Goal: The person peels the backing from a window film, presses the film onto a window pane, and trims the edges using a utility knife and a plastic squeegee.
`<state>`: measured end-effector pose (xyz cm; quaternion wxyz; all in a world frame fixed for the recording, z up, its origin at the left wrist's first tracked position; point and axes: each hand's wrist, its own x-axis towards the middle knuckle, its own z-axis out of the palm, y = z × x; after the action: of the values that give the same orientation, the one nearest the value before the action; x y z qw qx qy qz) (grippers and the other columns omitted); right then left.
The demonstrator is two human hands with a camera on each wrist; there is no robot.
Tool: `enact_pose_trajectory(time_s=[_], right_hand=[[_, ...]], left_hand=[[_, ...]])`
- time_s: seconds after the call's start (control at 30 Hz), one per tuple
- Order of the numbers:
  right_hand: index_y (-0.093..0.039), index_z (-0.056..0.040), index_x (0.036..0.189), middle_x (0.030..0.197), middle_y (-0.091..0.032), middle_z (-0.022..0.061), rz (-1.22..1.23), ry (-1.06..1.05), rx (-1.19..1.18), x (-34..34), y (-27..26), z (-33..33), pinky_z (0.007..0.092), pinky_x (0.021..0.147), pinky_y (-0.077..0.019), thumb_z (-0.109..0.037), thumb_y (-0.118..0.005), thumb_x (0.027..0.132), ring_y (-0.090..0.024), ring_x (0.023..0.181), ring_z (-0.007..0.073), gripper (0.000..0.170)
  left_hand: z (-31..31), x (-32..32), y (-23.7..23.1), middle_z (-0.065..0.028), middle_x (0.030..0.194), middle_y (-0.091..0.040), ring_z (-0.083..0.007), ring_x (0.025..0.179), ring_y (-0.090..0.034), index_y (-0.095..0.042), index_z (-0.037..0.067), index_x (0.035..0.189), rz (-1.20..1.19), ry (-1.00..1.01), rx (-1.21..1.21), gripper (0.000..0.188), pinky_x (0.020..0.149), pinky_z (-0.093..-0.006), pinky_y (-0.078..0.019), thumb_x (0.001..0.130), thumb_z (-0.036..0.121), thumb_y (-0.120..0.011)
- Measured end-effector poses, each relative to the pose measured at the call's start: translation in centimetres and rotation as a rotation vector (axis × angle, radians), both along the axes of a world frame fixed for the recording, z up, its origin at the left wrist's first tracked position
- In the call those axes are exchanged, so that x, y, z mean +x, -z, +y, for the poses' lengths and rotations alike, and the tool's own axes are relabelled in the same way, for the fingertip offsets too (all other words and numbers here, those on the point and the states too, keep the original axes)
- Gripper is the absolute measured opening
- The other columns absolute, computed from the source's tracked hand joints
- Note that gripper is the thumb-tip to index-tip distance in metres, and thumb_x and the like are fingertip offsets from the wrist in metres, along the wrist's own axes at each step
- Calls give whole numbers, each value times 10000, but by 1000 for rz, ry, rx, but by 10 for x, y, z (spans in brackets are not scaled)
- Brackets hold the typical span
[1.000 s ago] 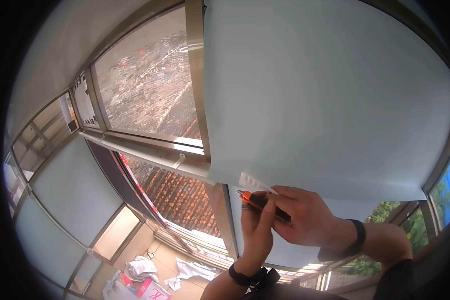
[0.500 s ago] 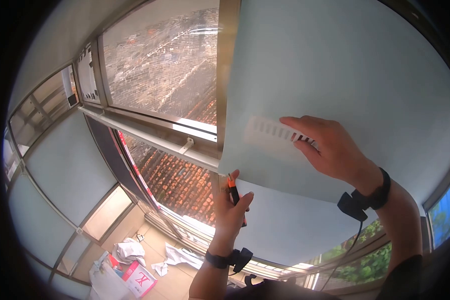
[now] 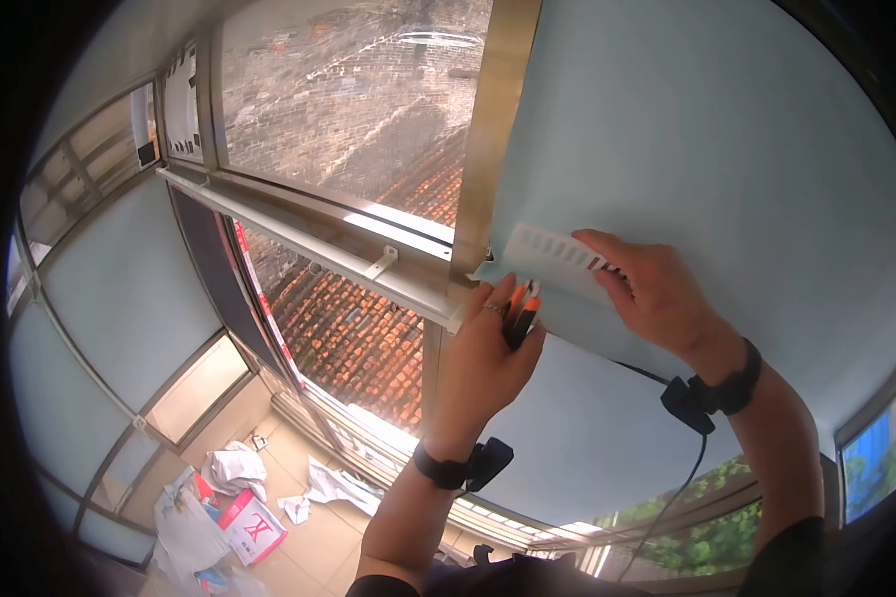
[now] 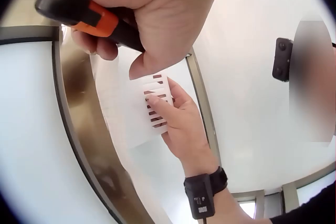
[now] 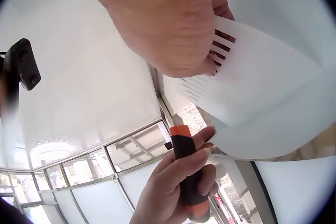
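A pale bluish film sheet point(image 3: 687, 149) hangs over the window at the right, its lower left corner beside a gold-brown frame post point(image 3: 498, 119). My left hand point(image 3: 483, 363) is up at that corner, fingertips right at the film's edge. Curled in it is an orange-and-black utility knife point(image 5: 189, 171), whose thick black end shows in the left wrist view. Against the film, my right hand point(image 3: 662, 298) pinches a flat white slotted scraper point(image 3: 543, 244) between thumb and fingers. The slots show clearly in the left wrist view, while the hand hides part of the scraper.
A white rail point(image 3: 319, 249) runs along the window frame to the left hand. Through the panes, tiled roofs show outside. Crumpled white paper point(image 3: 234, 468) and a pink-and-white box point(image 3: 252, 527) lie on the tiled floor below. A cable point(image 3: 667, 497) hangs from the right wrist camera.
Both hands have come apart from where they met around the knife. My right hand has gone up onto the film with the scraper. The left has risen to the film's corner, still holding the knife.
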<state>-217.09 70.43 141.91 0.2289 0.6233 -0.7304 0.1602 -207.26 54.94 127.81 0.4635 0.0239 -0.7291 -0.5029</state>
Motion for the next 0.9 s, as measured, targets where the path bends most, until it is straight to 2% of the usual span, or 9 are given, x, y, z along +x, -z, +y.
enact_pose_trajectory(time_s=[0.3, 0.43, 0.53, 0.63, 0.7, 0.73, 0.77, 0.83, 0.9], right_hand=[[-588, -85, 1154, 794, -657, 190, -6, 117, -27, 4, 9, -1, 475, 668, -520, -46, -583, 891, -635, 742, 420, 265], [-618, -23, 1090, 818, -670, 203, 21, 269, 124, 12, 4, -5, 423, 645, -523, -69, -623, 902, -647, 717, 400, 193], [-652, -40, 921, 765, -651, 198, 1, 322, 170, 14, 0, -12, 502, 671, -512, -148, -598, 892, -633, 739, 424, 124], [-655, -24, 829, 774, -653, 204, 13, 341, 167, 15, 1, -18, 502, 689, -514, -168, -604, 894, -632, 749, 429, 166], [-653, -23, 846, 777, -651, 213, 21, 291, 129, 9, 5, -18, 499, 705, -515, -176, -611, 893, -629, 769, 434, 165], [-653, -23, 846, 777, -651, 213, 28, 283, 138, 8, 3, -18, 499, 705, -515, -176, -611, 893, -629, 769, 434, 165], [-655, -13, 857, 784, -649, 221, 63, 285, 132, 8, 0, -19, 494, 708, -514, -176, -614, 893, -628, 777, 436, 172], [-656, -2, 869, 791, -647, 230, 103, 283, 139, 5, -3, -21, 490, 711, -514, -177, -616, 894, -627, 786, 439, 181], [-654, 21, 884, 807, -646, 240, 6, 321, 110, 3, -6, -22, 475, 705, -510, -191, -618, 898, -621, 782, 443, 216]], left_hand=[[13, 13, -9, -132, 1124, -613, -284, 851, -664, -607, 46, 1227, -116, -224, -261, 499, 765, -374, -510, 768, 142, -779], [14, 0, 11, -120, 1120, -621, -284, 939, -649, -610, 54, 1226, -100, -122, -32, 503, 825, -399, -489, 764, 157, -780], [13, 5, 7, -102, 1169, -621, -292, 992, -629, -615, 49, 1231, -67, -106, 15, 513, 852, -414, -478, 766, 191, -780], [16, 16, -4, -95, 1224, -614, -292, 1034, -626, -609, 42, 1263, -67, -212, -251, 547, 853, -412, -488, 778, 231, -779], [17, 19, -3, -203, 1368, -528, -323, 780, -711, -544, -35, 1312, -107, -128, -289, 569, 727, -367, -572, 801, 108, -748], [16, 16, 4, -202, 1336, -536, -337, 835, -699, -517, -11, 1340, -58, -132, -281, 598, 732, -377, -567, 804, 118, -748], [13, 8, 12, -202, 1336, -536, -337, 835, -699, -517, -11, 1340, -55, -141, -269, 598, 732, -377, -567, 804, 118, -748], [9, 1, 14, -201, 1237, -567, -342, 916, -680, -491, 9, 1374, 187, -115, 153, 635, 750, -382, -561, 809, 137, -751], [-1, 12, 9, -192, 1134, -581, -332, 959, -657, -494, 16, 1372, 63, -159, 280, 606, 785, -384, -548, 831, 152, -730]])
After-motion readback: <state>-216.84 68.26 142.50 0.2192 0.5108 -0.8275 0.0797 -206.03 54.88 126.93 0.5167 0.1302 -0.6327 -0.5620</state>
